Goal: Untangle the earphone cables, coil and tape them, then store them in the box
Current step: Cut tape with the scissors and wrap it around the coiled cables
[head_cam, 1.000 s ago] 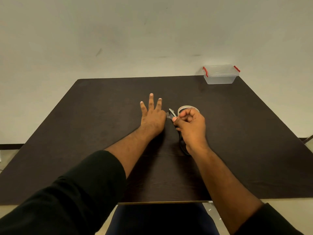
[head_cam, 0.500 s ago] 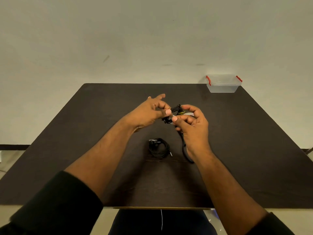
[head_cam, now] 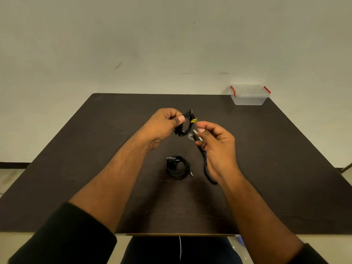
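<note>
My left hand [head_cam: 163, 124] is raised over the table and pinches a coiled black earphone cable [head_cam: 185, 123] that carries a small yellow piece of tape [head_cam: 194, 120]. My right hand [head_cam: 217, 145] is just right of the coil, its thumb and forefinger close to the yellow tape without touching it. Its lower fingers curl round black-handled scissors [head_cam: 206, 166], whose silver blades [head_cam: 192, 135] point up and left. A second coiled black earphone cable [head_cam: 178, 166] lies on the table below my hands. The clear box with red clips [head_cam: 249, 96] stands at the far right corner.
The dark table [head_cam: 95, 149] runs to a pale wall at the back. Its near edge is just above my lap. The tape roll is hidden behind my right hand.
My left hand went from flat on the table to lifting a coil, uncovering the second coil. My right hand rose with the scissors, met the coil, then drew slightly away.
</note>
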